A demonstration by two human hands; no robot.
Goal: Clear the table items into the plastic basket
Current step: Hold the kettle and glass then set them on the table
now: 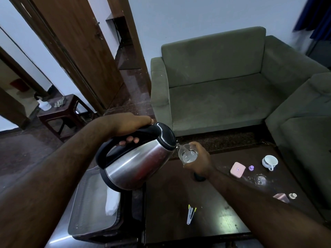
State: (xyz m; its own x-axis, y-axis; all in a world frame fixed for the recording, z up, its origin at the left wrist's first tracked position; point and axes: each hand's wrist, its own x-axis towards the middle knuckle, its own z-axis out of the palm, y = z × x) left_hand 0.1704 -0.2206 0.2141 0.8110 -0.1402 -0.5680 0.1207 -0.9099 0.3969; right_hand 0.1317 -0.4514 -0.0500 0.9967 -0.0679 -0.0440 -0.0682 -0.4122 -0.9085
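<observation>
- Steel and black plastic: my left hand (130,125) is wrapped tight around the handle of the kettle (138,158), fingers curled under the grip, and the kettle is tipped with its spout down toward my right.
- My right hand (200,161) is closed around a clear glass (188,154), held just at the spout; water shows inside the glass.
- Both hang above the dark table (179,203), the kettle over its left edge.
- The plastic basket (93,208) sits low to the left of the table, right under the kettle, with something white lying in it.
- Left on the table, to the right of my right arm: one white cup (270,161) tipped on its side, one pink flat case (237,169), one small purple cap (251,168), one clear glass piece (260,179) I can't make out well, one pinkish box (281,197) and one small white round piece (292,195) just beside it.
- Nearer me, between my arms, lies one bunch of pens (190,213) with yellow tips; the count inside it is too small to tell.
- One dark object (199,178) shows under my right wrist, mostly hidden.
</observation>
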